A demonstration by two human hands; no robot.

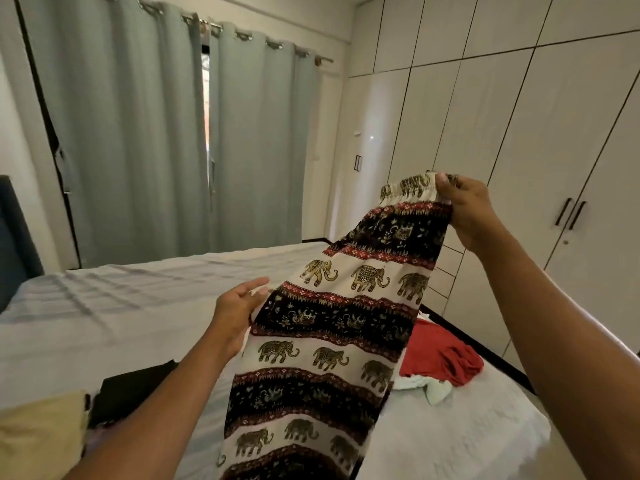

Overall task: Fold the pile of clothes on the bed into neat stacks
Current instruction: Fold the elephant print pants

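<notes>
With right hand (465, 211) pinching the elastic waistband of the elephant-print trousers (332, 327), holding them up over the bed (121, 306); with left hand (239, 308) spread, fingers straight, against their edge lower down. Behind them, partly covered: red garment (441, 356), pale green cloth (437, 389). Lower left: black folded garment (131, 389), beige cloth (38, 433) cut off by frame. Trouser hems out of view.

Up in the air, centre frame: elephant-print trousers (332, 327), hanging long from the gathered waistband at upper right, cream bands of gold elephants between black-and-red ones. Crumpled red garment (440, 362) on the bed (138, 306) at right, pale green piece (434, 388) just beside. Beige fold (38, 434) and black fold (131, 389) lying lower left
</notes>
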